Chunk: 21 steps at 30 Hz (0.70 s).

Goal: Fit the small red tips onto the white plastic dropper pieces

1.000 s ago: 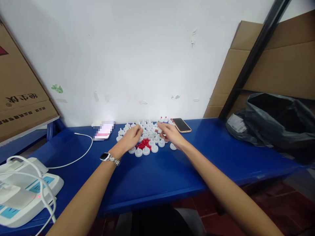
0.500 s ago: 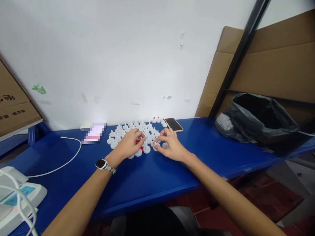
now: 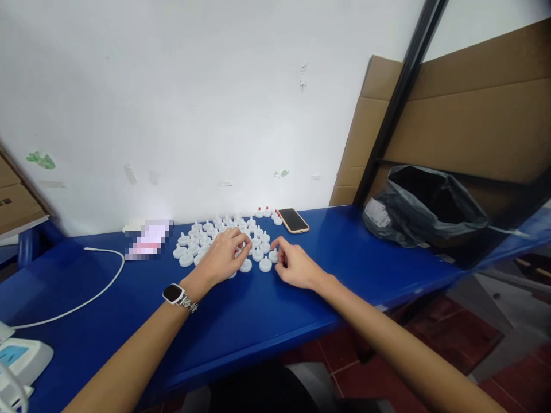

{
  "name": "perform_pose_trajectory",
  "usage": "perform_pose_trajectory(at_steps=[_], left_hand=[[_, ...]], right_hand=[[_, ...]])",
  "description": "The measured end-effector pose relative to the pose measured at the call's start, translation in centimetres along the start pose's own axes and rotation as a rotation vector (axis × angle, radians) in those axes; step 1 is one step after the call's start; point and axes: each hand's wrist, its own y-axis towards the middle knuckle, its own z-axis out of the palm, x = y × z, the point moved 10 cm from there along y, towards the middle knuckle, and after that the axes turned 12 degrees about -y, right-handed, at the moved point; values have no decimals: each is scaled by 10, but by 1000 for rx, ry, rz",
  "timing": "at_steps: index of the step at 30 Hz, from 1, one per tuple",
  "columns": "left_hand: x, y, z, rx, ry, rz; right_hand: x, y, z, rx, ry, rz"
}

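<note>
Left hand is curled over round white plastic nozzle caps grouped on blue table; can't tell if gripping. Right hand is bent at cluster's right edge, fingertips by one cap, grip unclear. Behind, red-tipped white caps sit beside black-screened phone.

Four red-tipped pieces and one watch show.

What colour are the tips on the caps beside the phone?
Red; the tips on those white caps show best in the head view.
</note>
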Motion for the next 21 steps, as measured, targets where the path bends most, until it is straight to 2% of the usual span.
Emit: perform_pose_trajectory(at_steps=[5, 9, 11, 15, 18, 21], left_hand=[[1, 20, 1, -50, 43, 4], [6, 65, 8, -63, 72, 3], [9, 97, 21, -31, 59, -6], [26, 154, 65, 42, 82, -73], [41, 178, 94, 56, 73, -108], [53, 184, 104, 51, 40, -124]], right_hand=[[10, 15, 8, 33, 192, -94], [1, 24, -6, -50, 240, -116], [-14, 29, -13, -107, 256, -81], [-52, 40, -14, -159, 332, 64], [-71, 44, -14, -182, 375, 130], [-79, 43, -17, -201, 409, 151]])
